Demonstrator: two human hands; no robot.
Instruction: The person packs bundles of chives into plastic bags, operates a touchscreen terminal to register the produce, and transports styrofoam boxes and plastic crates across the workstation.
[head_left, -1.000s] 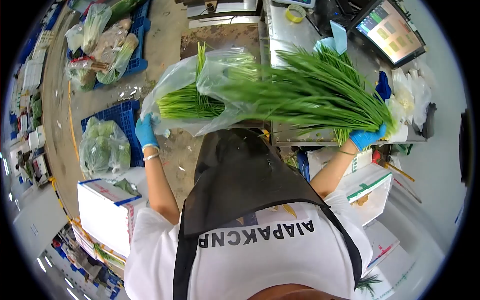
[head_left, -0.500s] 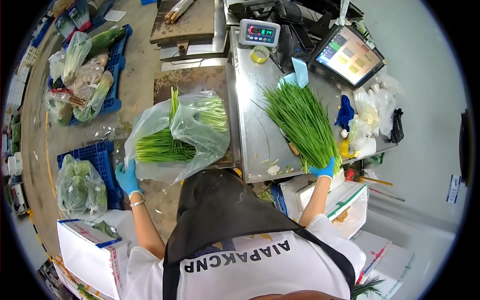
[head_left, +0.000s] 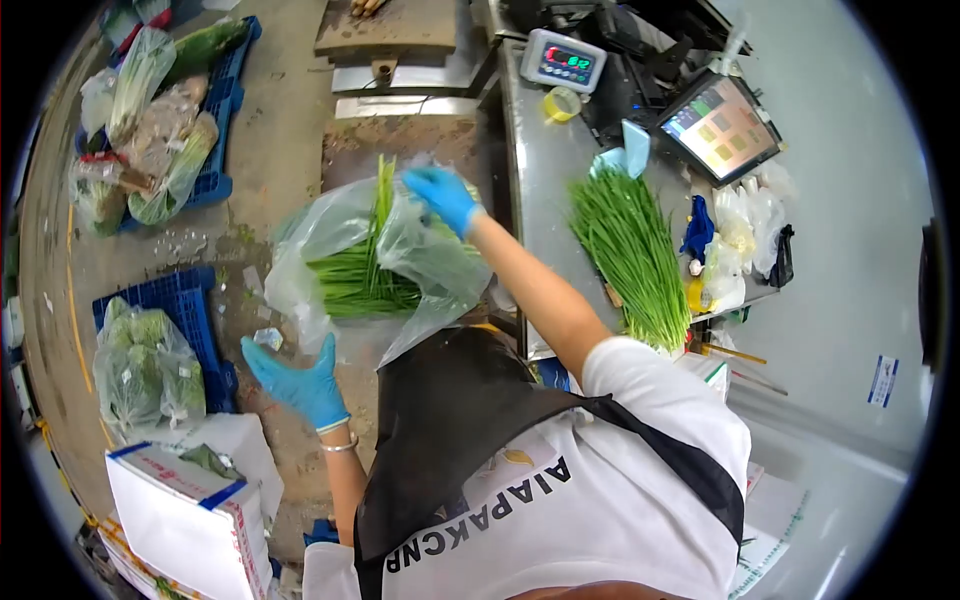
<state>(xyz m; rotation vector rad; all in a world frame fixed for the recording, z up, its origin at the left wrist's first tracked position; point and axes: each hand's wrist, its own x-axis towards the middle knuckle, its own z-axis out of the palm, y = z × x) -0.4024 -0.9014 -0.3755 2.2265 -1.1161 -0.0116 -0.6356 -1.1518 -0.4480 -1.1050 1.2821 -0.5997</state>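
Note:
A clear plastic bag [head_left: 440, 255] with cut green stalks [head_left: 362, 280] inside lies on the brown platform. My right hand [head_left: 441, 198], in a blue glove, is at the bag's upper edge; its fingers are partly hidden against the plastic. Below and left of the bag, my left hand [head_left: 300, 388], gloved too, holds nothing, with thumb and fingers spread wide. A large bunch of long green leaves [head_left: 632, 255] rests on the metal table [head_left: 540, 190] at the right, touched by neither hand.
Behind the leaves are a scale display [head_left: 563, 62], yellow tape [head_left: 561, 104] and a monitor [head_left: 722, 128]. Blue crates [head_left: 212, 165] with bagged vegetables [head_left: 150, 370] stand on the left floor, above a white box [head_left: 190, 510]. Plastic bags [head_left: 735, 215] lie at the table's right.
My right hand has let go of the long leaves on the table and crossed over to the bag. My left hand has released the bag's left edge and spread its fingers.

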